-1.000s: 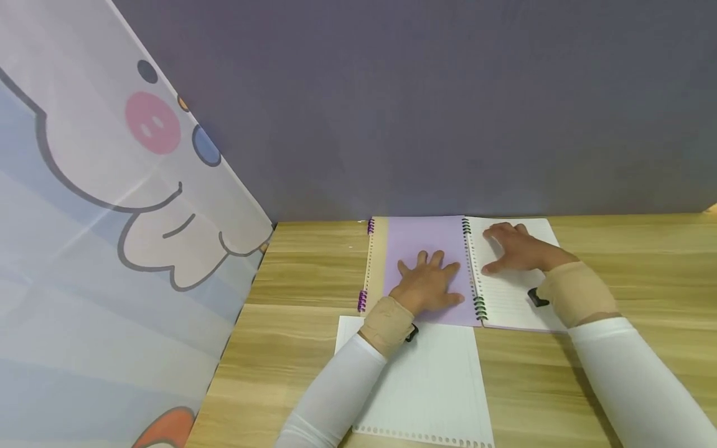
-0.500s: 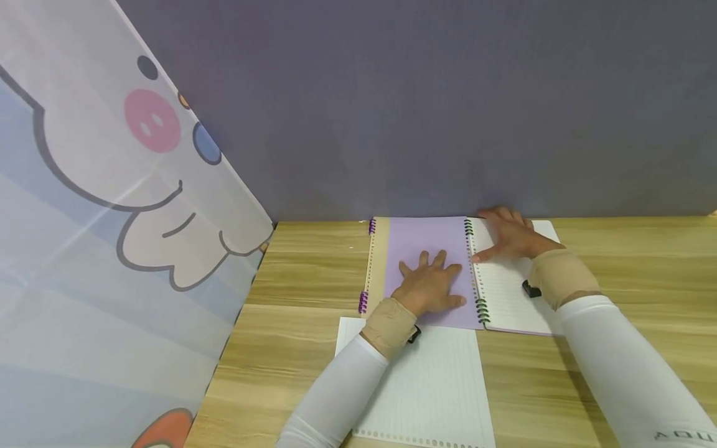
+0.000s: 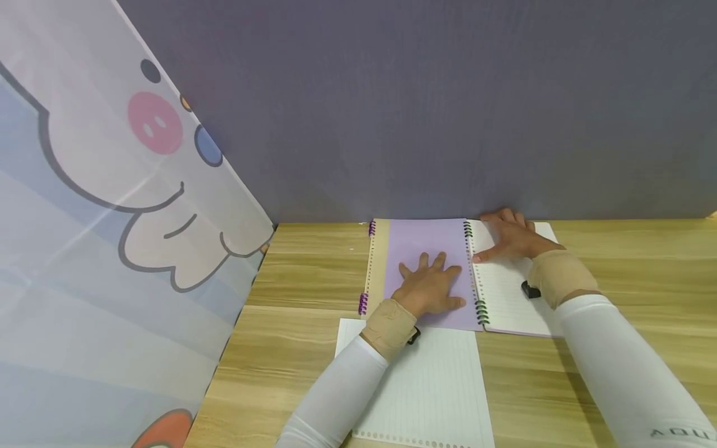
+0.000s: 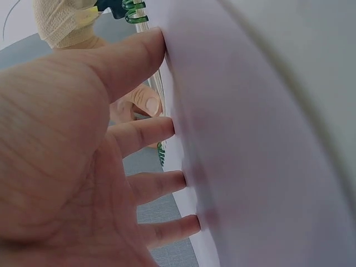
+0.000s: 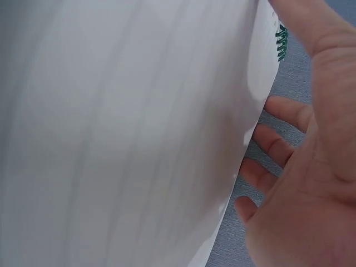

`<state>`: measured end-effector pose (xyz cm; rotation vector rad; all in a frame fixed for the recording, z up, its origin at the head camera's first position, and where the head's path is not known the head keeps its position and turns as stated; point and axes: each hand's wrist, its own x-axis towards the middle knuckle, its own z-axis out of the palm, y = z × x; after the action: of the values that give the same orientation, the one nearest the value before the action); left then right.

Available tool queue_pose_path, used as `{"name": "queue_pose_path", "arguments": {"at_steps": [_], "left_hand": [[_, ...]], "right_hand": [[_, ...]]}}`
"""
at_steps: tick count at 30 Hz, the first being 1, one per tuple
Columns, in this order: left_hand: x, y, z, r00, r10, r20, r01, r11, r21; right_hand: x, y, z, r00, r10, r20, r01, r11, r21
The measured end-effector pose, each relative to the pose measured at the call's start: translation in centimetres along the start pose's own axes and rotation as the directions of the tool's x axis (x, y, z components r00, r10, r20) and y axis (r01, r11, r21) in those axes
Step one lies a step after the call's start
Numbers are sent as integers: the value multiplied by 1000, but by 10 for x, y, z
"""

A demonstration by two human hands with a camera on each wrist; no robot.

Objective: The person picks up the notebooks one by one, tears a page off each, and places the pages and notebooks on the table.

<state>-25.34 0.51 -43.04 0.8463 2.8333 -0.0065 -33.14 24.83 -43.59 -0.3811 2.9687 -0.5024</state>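
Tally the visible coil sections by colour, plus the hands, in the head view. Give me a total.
Purple: 2 (upper purple coil section, lower purple coil section)
Green: 2 (upper green coil section, lower green coil section)
Hands: 2 (left hand, right hand)
Total: 6

Wht slvs [image 3: 622, 367], dk lettering [image 3: 674, 431], beige wrist wraps [image 3: 562, 278].
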Motion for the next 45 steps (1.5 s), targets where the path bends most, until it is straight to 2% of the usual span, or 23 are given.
{"name": "queue_pose_path", "arguments": {"at_steps": [19, 32, 37, 45], "left_hand": [[2, 1, 2, 1000, -6, 6, 6, 1000, 4], [2, 4, 1, 1000, 0, 19, 0, 1000, 1], [2, 4, 2, 1000, 1, 24, -1, 1000, -1], [1, 3, 1, 1000, -4, 21, 5, 1000, -11]], "right_hand": [[3, 1, -2, 1000, 14, 3, -14, 1000, -16], [-2, 1, -2, 999, 15, -45, -17, 999, -51], [-10, 3, -5, 991, 32, -133, -43, 996, -81], [-27, 27, -13, 948, 37, -317, -76, 991, -113]]}}
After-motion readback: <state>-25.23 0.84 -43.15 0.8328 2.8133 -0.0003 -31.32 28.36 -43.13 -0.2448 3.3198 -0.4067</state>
